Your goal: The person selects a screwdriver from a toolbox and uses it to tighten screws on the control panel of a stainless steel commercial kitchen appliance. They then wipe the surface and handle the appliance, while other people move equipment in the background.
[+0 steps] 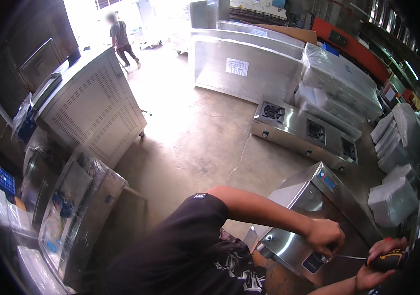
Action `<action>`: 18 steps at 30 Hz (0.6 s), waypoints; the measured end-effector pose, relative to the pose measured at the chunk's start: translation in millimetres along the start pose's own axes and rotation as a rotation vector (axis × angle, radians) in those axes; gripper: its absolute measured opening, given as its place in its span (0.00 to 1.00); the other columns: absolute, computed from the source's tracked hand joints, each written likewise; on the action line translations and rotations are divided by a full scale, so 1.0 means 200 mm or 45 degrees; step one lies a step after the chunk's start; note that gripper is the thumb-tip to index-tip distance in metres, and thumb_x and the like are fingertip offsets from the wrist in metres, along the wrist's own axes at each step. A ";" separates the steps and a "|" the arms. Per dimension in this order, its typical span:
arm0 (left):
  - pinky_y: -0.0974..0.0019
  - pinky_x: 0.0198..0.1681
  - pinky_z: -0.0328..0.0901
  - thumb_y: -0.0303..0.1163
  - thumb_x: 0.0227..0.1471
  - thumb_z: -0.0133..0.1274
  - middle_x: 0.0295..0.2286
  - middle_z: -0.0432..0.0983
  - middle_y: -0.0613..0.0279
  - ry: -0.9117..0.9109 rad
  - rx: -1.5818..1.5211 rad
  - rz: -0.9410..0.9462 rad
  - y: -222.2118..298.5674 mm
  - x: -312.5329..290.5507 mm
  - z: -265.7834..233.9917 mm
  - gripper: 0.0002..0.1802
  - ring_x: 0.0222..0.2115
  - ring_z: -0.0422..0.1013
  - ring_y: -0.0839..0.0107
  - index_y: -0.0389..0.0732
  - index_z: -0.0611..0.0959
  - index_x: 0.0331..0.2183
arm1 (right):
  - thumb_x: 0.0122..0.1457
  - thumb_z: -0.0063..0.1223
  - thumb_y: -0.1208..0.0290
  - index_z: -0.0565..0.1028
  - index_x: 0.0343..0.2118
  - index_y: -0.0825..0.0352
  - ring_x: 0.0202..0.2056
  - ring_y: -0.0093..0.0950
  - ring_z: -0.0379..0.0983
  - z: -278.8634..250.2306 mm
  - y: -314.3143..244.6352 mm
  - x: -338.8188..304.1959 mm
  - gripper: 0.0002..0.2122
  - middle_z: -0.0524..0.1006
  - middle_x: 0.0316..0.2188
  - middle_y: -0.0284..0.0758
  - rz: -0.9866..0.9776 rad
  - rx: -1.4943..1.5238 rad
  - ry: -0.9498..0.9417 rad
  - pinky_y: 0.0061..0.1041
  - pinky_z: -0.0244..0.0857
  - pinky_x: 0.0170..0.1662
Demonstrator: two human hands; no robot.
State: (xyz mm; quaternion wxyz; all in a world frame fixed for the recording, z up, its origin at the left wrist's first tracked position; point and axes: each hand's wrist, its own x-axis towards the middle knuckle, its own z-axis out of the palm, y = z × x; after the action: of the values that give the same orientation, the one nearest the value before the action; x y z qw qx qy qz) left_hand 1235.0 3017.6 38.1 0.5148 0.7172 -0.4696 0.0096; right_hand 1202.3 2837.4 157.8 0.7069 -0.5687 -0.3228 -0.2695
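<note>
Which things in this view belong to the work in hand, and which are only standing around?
In the work:
- screwdriver, in the right hand
- left hand, near its tip
- steel unit beneath

Standing around:
- three-burner stove
- wrapped white packages
- perforated cabinet

At the lower right of the frame, we cannot make out where the tip of the screwdriver [392,259] ends, as it meets the curled fingers of the left hand [324,237], which also hide whatever they may pinch. We see the right forearm [342,288] cut off by the bottom edge. Toward the upper left, the walking person's [120,37] head is blurred, glare swallows the doorway [89,19], and the print on the pale sheet [237,67] at upper centre is too small for us to read.
</note>
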 end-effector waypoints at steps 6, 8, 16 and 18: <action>0.54 0.39 0.72 0.41 0.43 0.67 0.31 0.80 0.57 0.008 0.042 0.065 0.02 0.00 -0.01 0.11 0.36 0.78 0.55 0.45 0.87 0.26 | 0.64 0.52 0.42 0.47 0.66 0.75 0.15 0.16 0.56 0.01 0.02 -0.02 0.44 0.62 0.31 0.32 -0.106 0.321 -0.290 0.13 0.52 0.19; 0.54 0.37 0.72 0.40 0.46 0.66 0.31 0.79 0.57 0.016 0.060 0.122 0.03 -0.01 -0.02 0.11 0.35 0.78 0.55 0.43 0.86 0.27 | 0.65 0.51 0.42 0.49 0.65 0.74 0.15 0.15 0.56 0.02 0.04 -0.02 0.42 0.62 0.33 0.32 -0.013 0.100 -0.108 0.13 0.52 0.19; 0.55 0.48 0.71 0.38 0.53 0.60 0.45 0.80 0.57 -0.114 0.134 0.077 0.03 -0.02 -0.04 0.12 0.46 0.76 0.54 0.45 0.86 0.40 | 0.64 0.46 0.40 0.57 0.62 0.72 0.15 0.22 0.61 -0.01 -0.01 -0.02 0.38 0.68 0.28 0.35 0.194 0.539 0.032 0.21 0.58 0.18; 0.55 0.47 0.72 0.38 0.56 0.59 0.45 0.80 0.56 -0.161 0.164 0.014 0.04 -0.03 -0.08 0.13 0.44 0.77 0.55 0.42 0.86 0.41 | 0.65 0.42 0.39 0.58 0.62 0.70 0.14 0.23 0.61 0.01 0.05 -0.03 0.37 0.69 0.27 0.35 0.255 0.751 0.107 0.21 0.57 0.17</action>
State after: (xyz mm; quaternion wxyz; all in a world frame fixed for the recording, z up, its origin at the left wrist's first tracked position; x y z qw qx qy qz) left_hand 1233.7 3033.4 47.4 0.4370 0.7454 -0.5034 -0.0026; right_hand 1204.4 2840.5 147.0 0.8771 -0.3565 -0.3000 -0.1164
